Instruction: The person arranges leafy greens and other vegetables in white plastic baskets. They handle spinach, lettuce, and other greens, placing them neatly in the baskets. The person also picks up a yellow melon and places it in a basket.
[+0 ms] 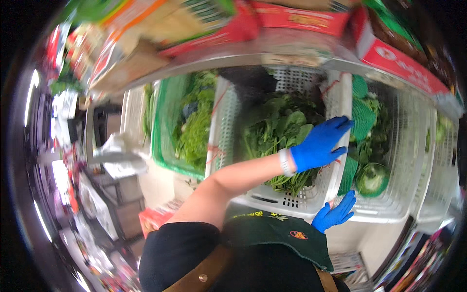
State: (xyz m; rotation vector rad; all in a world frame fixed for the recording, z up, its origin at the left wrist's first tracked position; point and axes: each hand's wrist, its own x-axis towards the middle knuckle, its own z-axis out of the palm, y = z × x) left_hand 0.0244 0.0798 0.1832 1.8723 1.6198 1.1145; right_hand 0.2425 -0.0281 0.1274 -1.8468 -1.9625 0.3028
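My left hand (321, 144), in a blue glove, reaches across a white perforated plastic basket (262, 199) of loose leafy greens (281, 124). Its fingertips lie over the basket's right side wall, with the thumb spread from the fingers and nothing seen in its grasp. Lower down, my right hand (335, 214), gloved in blue too, is near the front of the neighbouring white basket (397, 186), fingers apart and holding nothing visible. That basket contains leafy vegetables and green foam-net sleeves (363, 120). A round pale-green vegetable (373, 179) sits at its front.
A metal shelf edge (204, 65) crosses above the baskets, with red cardboard boxes (401, 65) on it. Left of the middle basket stands a green-lined basket (160, 160) of feathery greens (197, 127). Plastic bags (124, 149) hang farther left.
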